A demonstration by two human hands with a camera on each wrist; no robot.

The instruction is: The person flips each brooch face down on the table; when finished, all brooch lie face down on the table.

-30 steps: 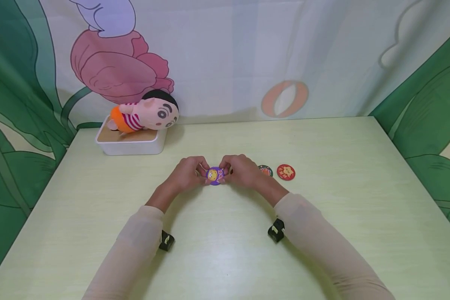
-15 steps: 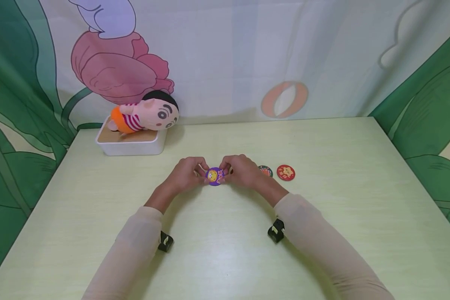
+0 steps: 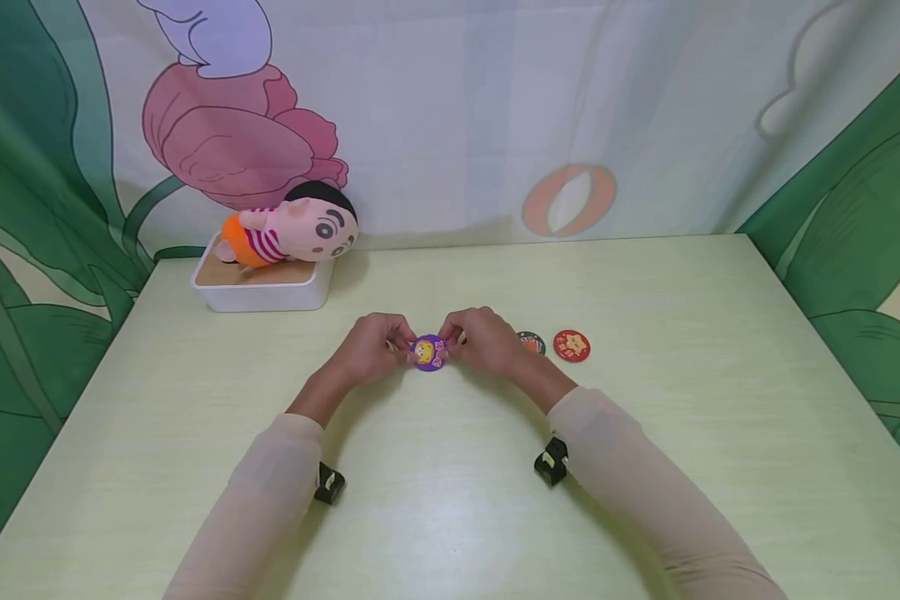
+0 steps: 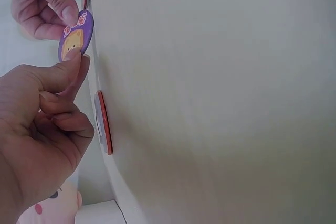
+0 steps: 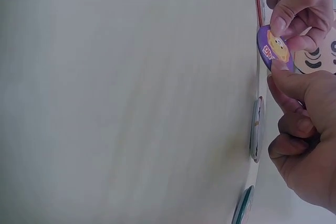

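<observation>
A round purple badge (image 3: 428, 353) with a yellow cartoon animal on it is held between both hands at the middle of the table. My left hand (image 3: 375, 346) pinches its left edge between thumb and forefinger. From the other side, my right hand (image 3: 483, 340) pinches the right edge the same way. The right wrist view shows the badge (image 5: 274, 50) tilted, face up toward the thumbs. Beneath my left hand, a red-rimmed disc (image 4: 104, 123) lies on the table, hidden in the head view. A dark patterned badge (image 3: 532, 342) is partly covered by my right wrist.
A red badge (image 3: 572, 345) with a yellow star-shaped figure lies to the right. At the back left, a plush doll (image 3: 292, 229) lies across a white box (image 3: 262, 297). A printed curtain (image 3: 450, 125) hangs behind the pale table (image 3: 450, 500).
The hands stay almost in place. The purple badge has shifted very slightly left with the left hand, and more of its right side shows.
</observation>
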